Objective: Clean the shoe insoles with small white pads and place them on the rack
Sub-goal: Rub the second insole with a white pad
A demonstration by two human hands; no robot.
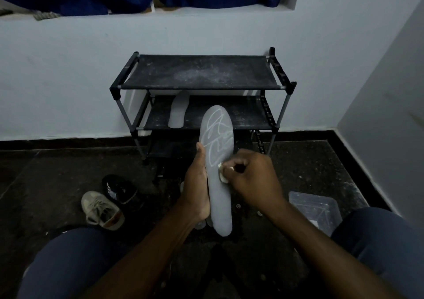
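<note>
The black shoe rack with fabric shelves and grey metal legs (199, 71) stands against the pale wall. Its shelves carry white dust. On the middle shelf lies one grey foam insole (177, 110). The second long grey insole (216, 135), the one now in work, is in the air in front of the rack, toe end up, with white scribbled marks on its upper half.

The left hand (196, 190) grasps this insole along its left edge, the thumb lying on the front face. The right hand (252, 179) is curled and pinches a small white pad (222, 176), which it presses on the middle of the insole near the right edge.

I judge these risks:

- The insole looks thin and soft, and it is held only in its lower part. A strong push on the marked upper half may bend it backward or twist it out of the grasp.
- The pad is very small. If the pinch loosens during rubbing, it may fall to the dark floor.
- The dusty shelf may dirty the cleaned insole again.
</note>
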